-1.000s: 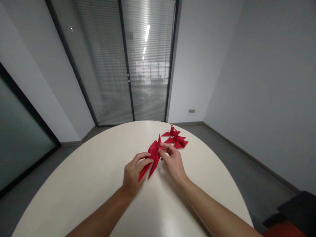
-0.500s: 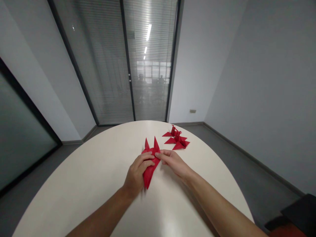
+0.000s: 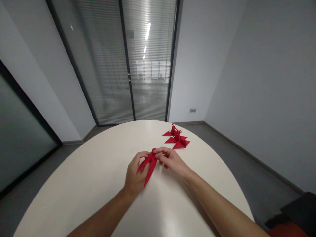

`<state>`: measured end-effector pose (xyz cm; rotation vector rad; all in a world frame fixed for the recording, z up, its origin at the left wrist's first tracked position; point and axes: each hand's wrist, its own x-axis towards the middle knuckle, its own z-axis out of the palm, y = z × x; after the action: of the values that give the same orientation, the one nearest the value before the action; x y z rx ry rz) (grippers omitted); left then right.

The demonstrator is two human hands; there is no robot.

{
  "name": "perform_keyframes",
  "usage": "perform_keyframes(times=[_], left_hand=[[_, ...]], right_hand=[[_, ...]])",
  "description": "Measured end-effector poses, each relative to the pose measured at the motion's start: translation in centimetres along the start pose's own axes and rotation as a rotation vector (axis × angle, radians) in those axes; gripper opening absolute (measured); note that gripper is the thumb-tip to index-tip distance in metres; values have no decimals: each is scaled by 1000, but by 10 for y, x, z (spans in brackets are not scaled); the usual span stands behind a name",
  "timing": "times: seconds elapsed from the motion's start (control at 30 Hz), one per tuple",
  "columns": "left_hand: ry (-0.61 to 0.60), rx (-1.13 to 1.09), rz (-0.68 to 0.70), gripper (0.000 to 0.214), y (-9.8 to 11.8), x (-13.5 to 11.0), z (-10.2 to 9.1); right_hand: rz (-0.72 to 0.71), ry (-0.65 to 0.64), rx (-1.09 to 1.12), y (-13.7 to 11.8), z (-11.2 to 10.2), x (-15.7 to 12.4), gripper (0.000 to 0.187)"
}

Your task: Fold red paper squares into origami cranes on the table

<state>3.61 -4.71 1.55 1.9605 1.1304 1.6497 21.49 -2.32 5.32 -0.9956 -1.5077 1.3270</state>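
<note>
A piece of folded red paper (image 3: 151, 165) is held between my two hands over the middle of the table. Two long narrow points of it reach down toward me, spread in a V. My left hand (image 3: 134, 173) grips it from the left, fingers curled behind and partly hidden by the paper. My right hand (image 3: 172, 162) pinches its upper end with thumb and fingertips. Beyond my right hand, several red paper cranes (image 3: 178, 139) stand close together, overlapping in view, wings spread.
The round white table (image 3: 81, 184) fills the lower view. Behind it is a glass partition with blinds (image 3: 106, 82). A wall socket (image 3: 193, 110) sits low on the right. A black and red object (image 3: 300, 210), perhaps a chair, is at the lower right.
The folded paper has been turned: its two narrow points faced away and now hang toward me. My left fingers moved from on top of it to behind it. The cranes have not moved.
</note>
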Motion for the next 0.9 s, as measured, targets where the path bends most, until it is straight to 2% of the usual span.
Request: perform_keyframes(times=[0.13,0.3,0.43,0.57,0.67,0.77,0.9], left_hand=[[59,-82,-138,12,0,0,2],[61,-116,-129,13,-4,1,3],[22,-165,-107,11,-4,1,4],[-51,-195,-141,11,-3,1,5],[-17,-213,-170,10,-6,2,6],[79,-201,-199,9,-11,6,5],[193,-199,-302,9,-12,13,2]], right_hand=[[-62,-15,-178,8,-3,0,24],[-42,-131,-261,5,-7,-4,22],[-46,-152,-304,2,-10,-6,28],[-83,-189,-337,1,-11,-6,26],[-114,-204,-358,1,-13,-5,19],[-243,-196,-385,0,-16,-5,11],[-532,-174,-567,-4,-21,-5,6]])
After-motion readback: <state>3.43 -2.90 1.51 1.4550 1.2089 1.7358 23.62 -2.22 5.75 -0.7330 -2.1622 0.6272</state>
